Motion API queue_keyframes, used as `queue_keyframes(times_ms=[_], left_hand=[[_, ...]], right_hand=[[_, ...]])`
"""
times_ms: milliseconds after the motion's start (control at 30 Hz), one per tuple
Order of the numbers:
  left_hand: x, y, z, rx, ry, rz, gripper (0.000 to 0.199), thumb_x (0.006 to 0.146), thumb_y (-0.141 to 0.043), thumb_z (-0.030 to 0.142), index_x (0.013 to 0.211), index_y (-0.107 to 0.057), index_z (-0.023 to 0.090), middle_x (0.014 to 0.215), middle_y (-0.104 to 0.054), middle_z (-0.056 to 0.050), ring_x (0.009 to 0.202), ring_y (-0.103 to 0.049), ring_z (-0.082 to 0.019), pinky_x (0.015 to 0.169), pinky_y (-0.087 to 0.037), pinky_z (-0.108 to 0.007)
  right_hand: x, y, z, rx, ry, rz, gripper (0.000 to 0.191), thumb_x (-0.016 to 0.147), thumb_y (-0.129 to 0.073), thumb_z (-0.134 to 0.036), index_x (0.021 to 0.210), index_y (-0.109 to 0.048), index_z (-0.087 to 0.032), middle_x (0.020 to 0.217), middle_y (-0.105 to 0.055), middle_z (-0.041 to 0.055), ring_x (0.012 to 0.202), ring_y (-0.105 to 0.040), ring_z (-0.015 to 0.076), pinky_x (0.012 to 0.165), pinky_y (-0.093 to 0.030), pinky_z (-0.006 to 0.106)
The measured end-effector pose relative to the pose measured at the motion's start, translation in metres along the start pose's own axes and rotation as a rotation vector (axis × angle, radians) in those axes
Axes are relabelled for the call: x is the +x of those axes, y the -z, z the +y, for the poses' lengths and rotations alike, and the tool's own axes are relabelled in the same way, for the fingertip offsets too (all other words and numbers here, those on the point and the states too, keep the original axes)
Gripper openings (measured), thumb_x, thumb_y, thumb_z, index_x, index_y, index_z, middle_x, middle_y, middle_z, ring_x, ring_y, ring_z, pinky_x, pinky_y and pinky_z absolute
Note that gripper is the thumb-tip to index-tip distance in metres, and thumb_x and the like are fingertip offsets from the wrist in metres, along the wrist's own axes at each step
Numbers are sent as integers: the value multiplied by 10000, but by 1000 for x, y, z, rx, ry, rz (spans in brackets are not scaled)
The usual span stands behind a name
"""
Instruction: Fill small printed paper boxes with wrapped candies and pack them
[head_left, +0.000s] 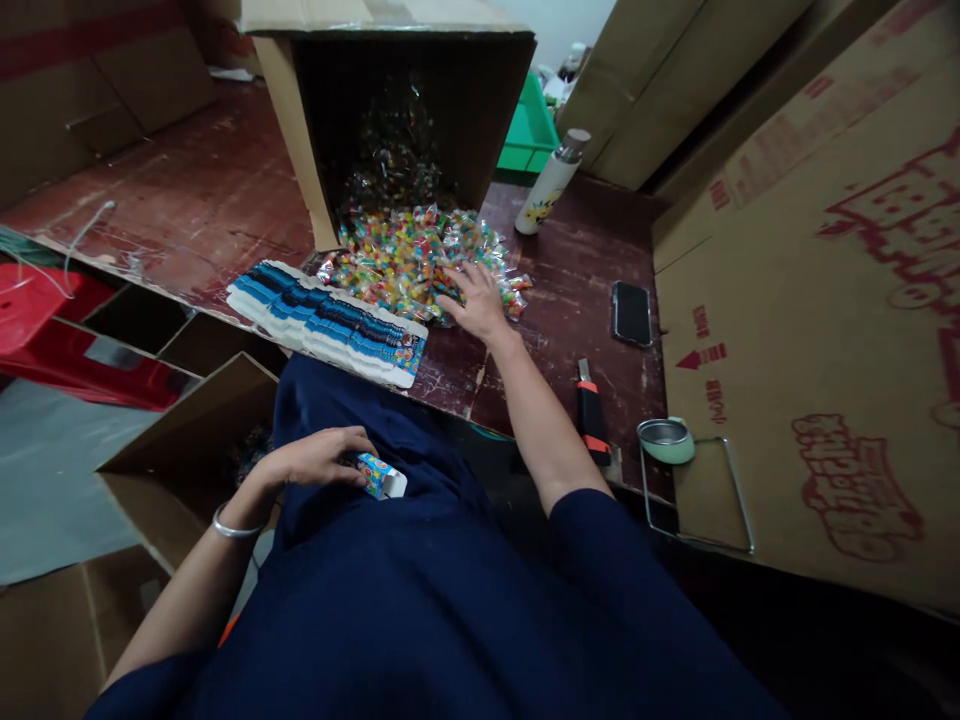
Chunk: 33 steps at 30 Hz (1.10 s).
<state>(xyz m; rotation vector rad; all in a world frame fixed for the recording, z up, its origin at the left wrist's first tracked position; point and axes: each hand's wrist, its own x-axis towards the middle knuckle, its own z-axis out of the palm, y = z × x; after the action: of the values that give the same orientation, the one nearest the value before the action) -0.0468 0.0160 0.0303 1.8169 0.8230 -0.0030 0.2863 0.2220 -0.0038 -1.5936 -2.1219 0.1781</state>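
My left hand (321, 458) is closed round a small blue patterned box (381, 477) above my lap, its white open end facing right. On the table, my right hand (477, 300) rests at the near right edge of a pile of clear candy packets (397, 250), fingers spread and touching the packets. Whether anything is under its fingertips is hidden. The pile spills from a cardboard box (319, 190) lying on its side. A long row of flat blue and white cartons (322, 320) lies along the table's front edge, left of my right hand.
A white bottle (546, 190), a green crate (527, 130), a phone (631, 313) and a black and orange cutter (592, 415) are around the right side. A green cup (670, 447) hangs near a large carton (810, 330). Below left are an open carton (161, 500) and red stool (112, 370).
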Motion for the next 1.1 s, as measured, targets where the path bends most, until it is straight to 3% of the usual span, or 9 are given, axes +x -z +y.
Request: queue_keyframes(times_ms=[100,233,333,433,600,733,833,900,1100], left_hand=[[4,-3,6,-53,-40,-19,325,912,-705,448,1100,-775,193,1057,-742,-77,950,-693,-235,853,-505,-278],[3,-8,11,-178,-46,53,313,933,-675,429,1132,-727,192,988,-761,-59,863,-683,-213,772,-513,-269],[5,-15,13,-340,-29,159,306,917,-694,428,1102,-659,187,919,-723,-36,805,-661,-191,735,-525,-272],[12,-23,12,-556,-55,188,363,906,-716,419,1158,-612,180,986,-719,-53,868,-681,-197,785,-550,-300],[30,-37,9,-655,-63,277,364,876,-754,462,1045,-676,150,968,-733,-60,878,-677,-192,804,-533,-298],[37,-43,10,-705,-43,372,398,827,-803,490,994,-696,145,932,-739,-54,850,-684,-190,776,-543,-291],[37,-43,13,-718,-36,413,406,805,-825,491,986,-702,148,933,-750,-61,837,-693,-194,746,-555,-289],[37,-42,16,-723,-35,426,409,798,-833,486,988,-701,149,933,-756,-63,828,-700,-193,753,-561,-294],[42,-48,16,-749,-23,407,434,787,-849,466,1023,-684,142,958,-767,-67,861,-723,-198,811,-567,-315]], right_hand=[[-2,-13,-13,-44,43,-91,490,896,-727,-420,1358,-674,-264,1645,-435,120,1541,-304,421,1212,-284,679],[-19,-14,-9,-73,32,-77,305,901,-704,-343,1189,-740,-249,1628,-465,113,1480,-410,402,1196,-324,638],[-38,-5,1,-89,31,-69,286,939,-659,-368,1189,-734,-252,1596,-496,121,1444,-458,377,1189,-327,618],[-60,7,8,-95,23,-70,312,976,-604,-369,1237,-728,-250,1483,-591,142,1386,-516,349,1165,-355,571],[-88,27,11,-1,11,28,295,1022,-497,-316,1125,-763,-240,1225,-744,111,1207,-641,294,1096,-427,471],[-92,38,12,113,-75,208,300,1037,-469,-329,1191,-705,-226,1110,-782,100,1006,-720,271,945,-511,388],[-90,43,14,136,-126,284,227,998,-544,-348,1036,-717,-206,1014,-785,114,954,-728,280,889,-533,373],[-91,46,16,153,-129,292,189,963,-598,-349,932,-717,-206,987,-785,112,960,-723,284,911,-537,386],[-97,47,14,177,-74,194,216,954,-593,-270,1102,-742,-217,1102,-783,106,1056,-696,295,976,-535,450]])
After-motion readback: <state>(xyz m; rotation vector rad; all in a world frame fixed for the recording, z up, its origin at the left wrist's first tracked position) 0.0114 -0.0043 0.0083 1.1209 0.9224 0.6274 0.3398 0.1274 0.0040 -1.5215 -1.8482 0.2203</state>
